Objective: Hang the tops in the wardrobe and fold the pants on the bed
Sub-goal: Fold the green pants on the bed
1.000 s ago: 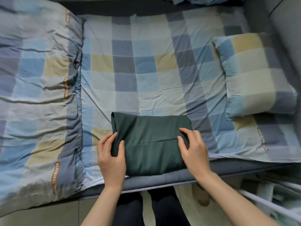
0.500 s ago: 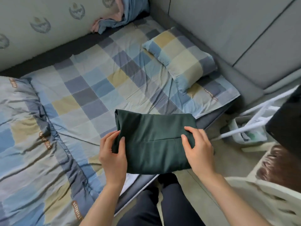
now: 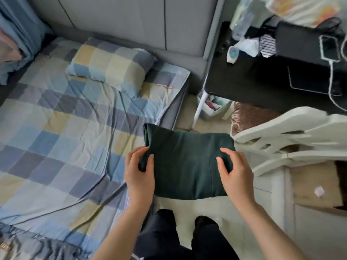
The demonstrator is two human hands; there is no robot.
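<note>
Pants [image 3: 186,164] folded, gripped at both ends — left hand [image 3: 139,171], right hand [image 3: 235,173] — fingers hidden underneath.

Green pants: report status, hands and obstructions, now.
Left hand and right hand grip folded green pants at its ends. Held off bed, over floor. White chair close right.

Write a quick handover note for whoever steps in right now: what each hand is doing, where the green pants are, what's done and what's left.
Left hand: grips the left edge of the folded green pants, thumb on top.
Right hand: grips the right edge, fingers curled over it.
Pants: folded into a compact rectangle, held in the air past the bed's edge, above the floor, near a white chair.
Done: these pants are folded.
Left: set them down. No tops or wardrobe in view, so hanging progress cannot be judged.
</note>
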